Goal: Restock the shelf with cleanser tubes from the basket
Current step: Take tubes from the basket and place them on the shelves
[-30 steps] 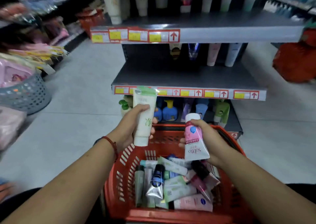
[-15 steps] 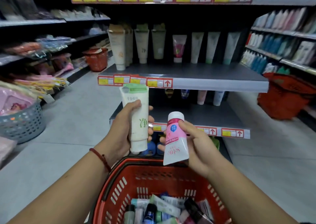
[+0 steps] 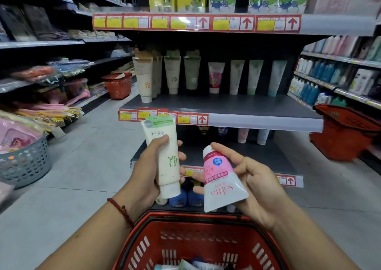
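Observation:
My left hand (image 3: 144,172) grips a white cleanser tube with a green crimped end (image 3: 164,156), held upright with its cap down. My right hand (image 3: 255,185) holds a pink and white tube (image 3: 220,179), cap up and tilted left. Both tubes hang above the red basket (image 3: 198,234), whose remaining tubes barely show at the bottom edge. Ahead stands the grey shelf (image 3: 226,106) with a row of cleanser tubes (image 3: 216,77) standing at its back, below the level of the hands' reach line.
Another red basket (image 3: 342,133) stands on the floor at the right, and a third (image 3: 117,85) down the left aisle. A grey basket of pink goods (image 3: 24,162) is at the left. A lower shelf (image 3: 268,156) holds a few tubes at the back.
My view has tilted up from the basket to the shelves. Both hands have lifted their tubes higher, away from the basket and toward the shelf.

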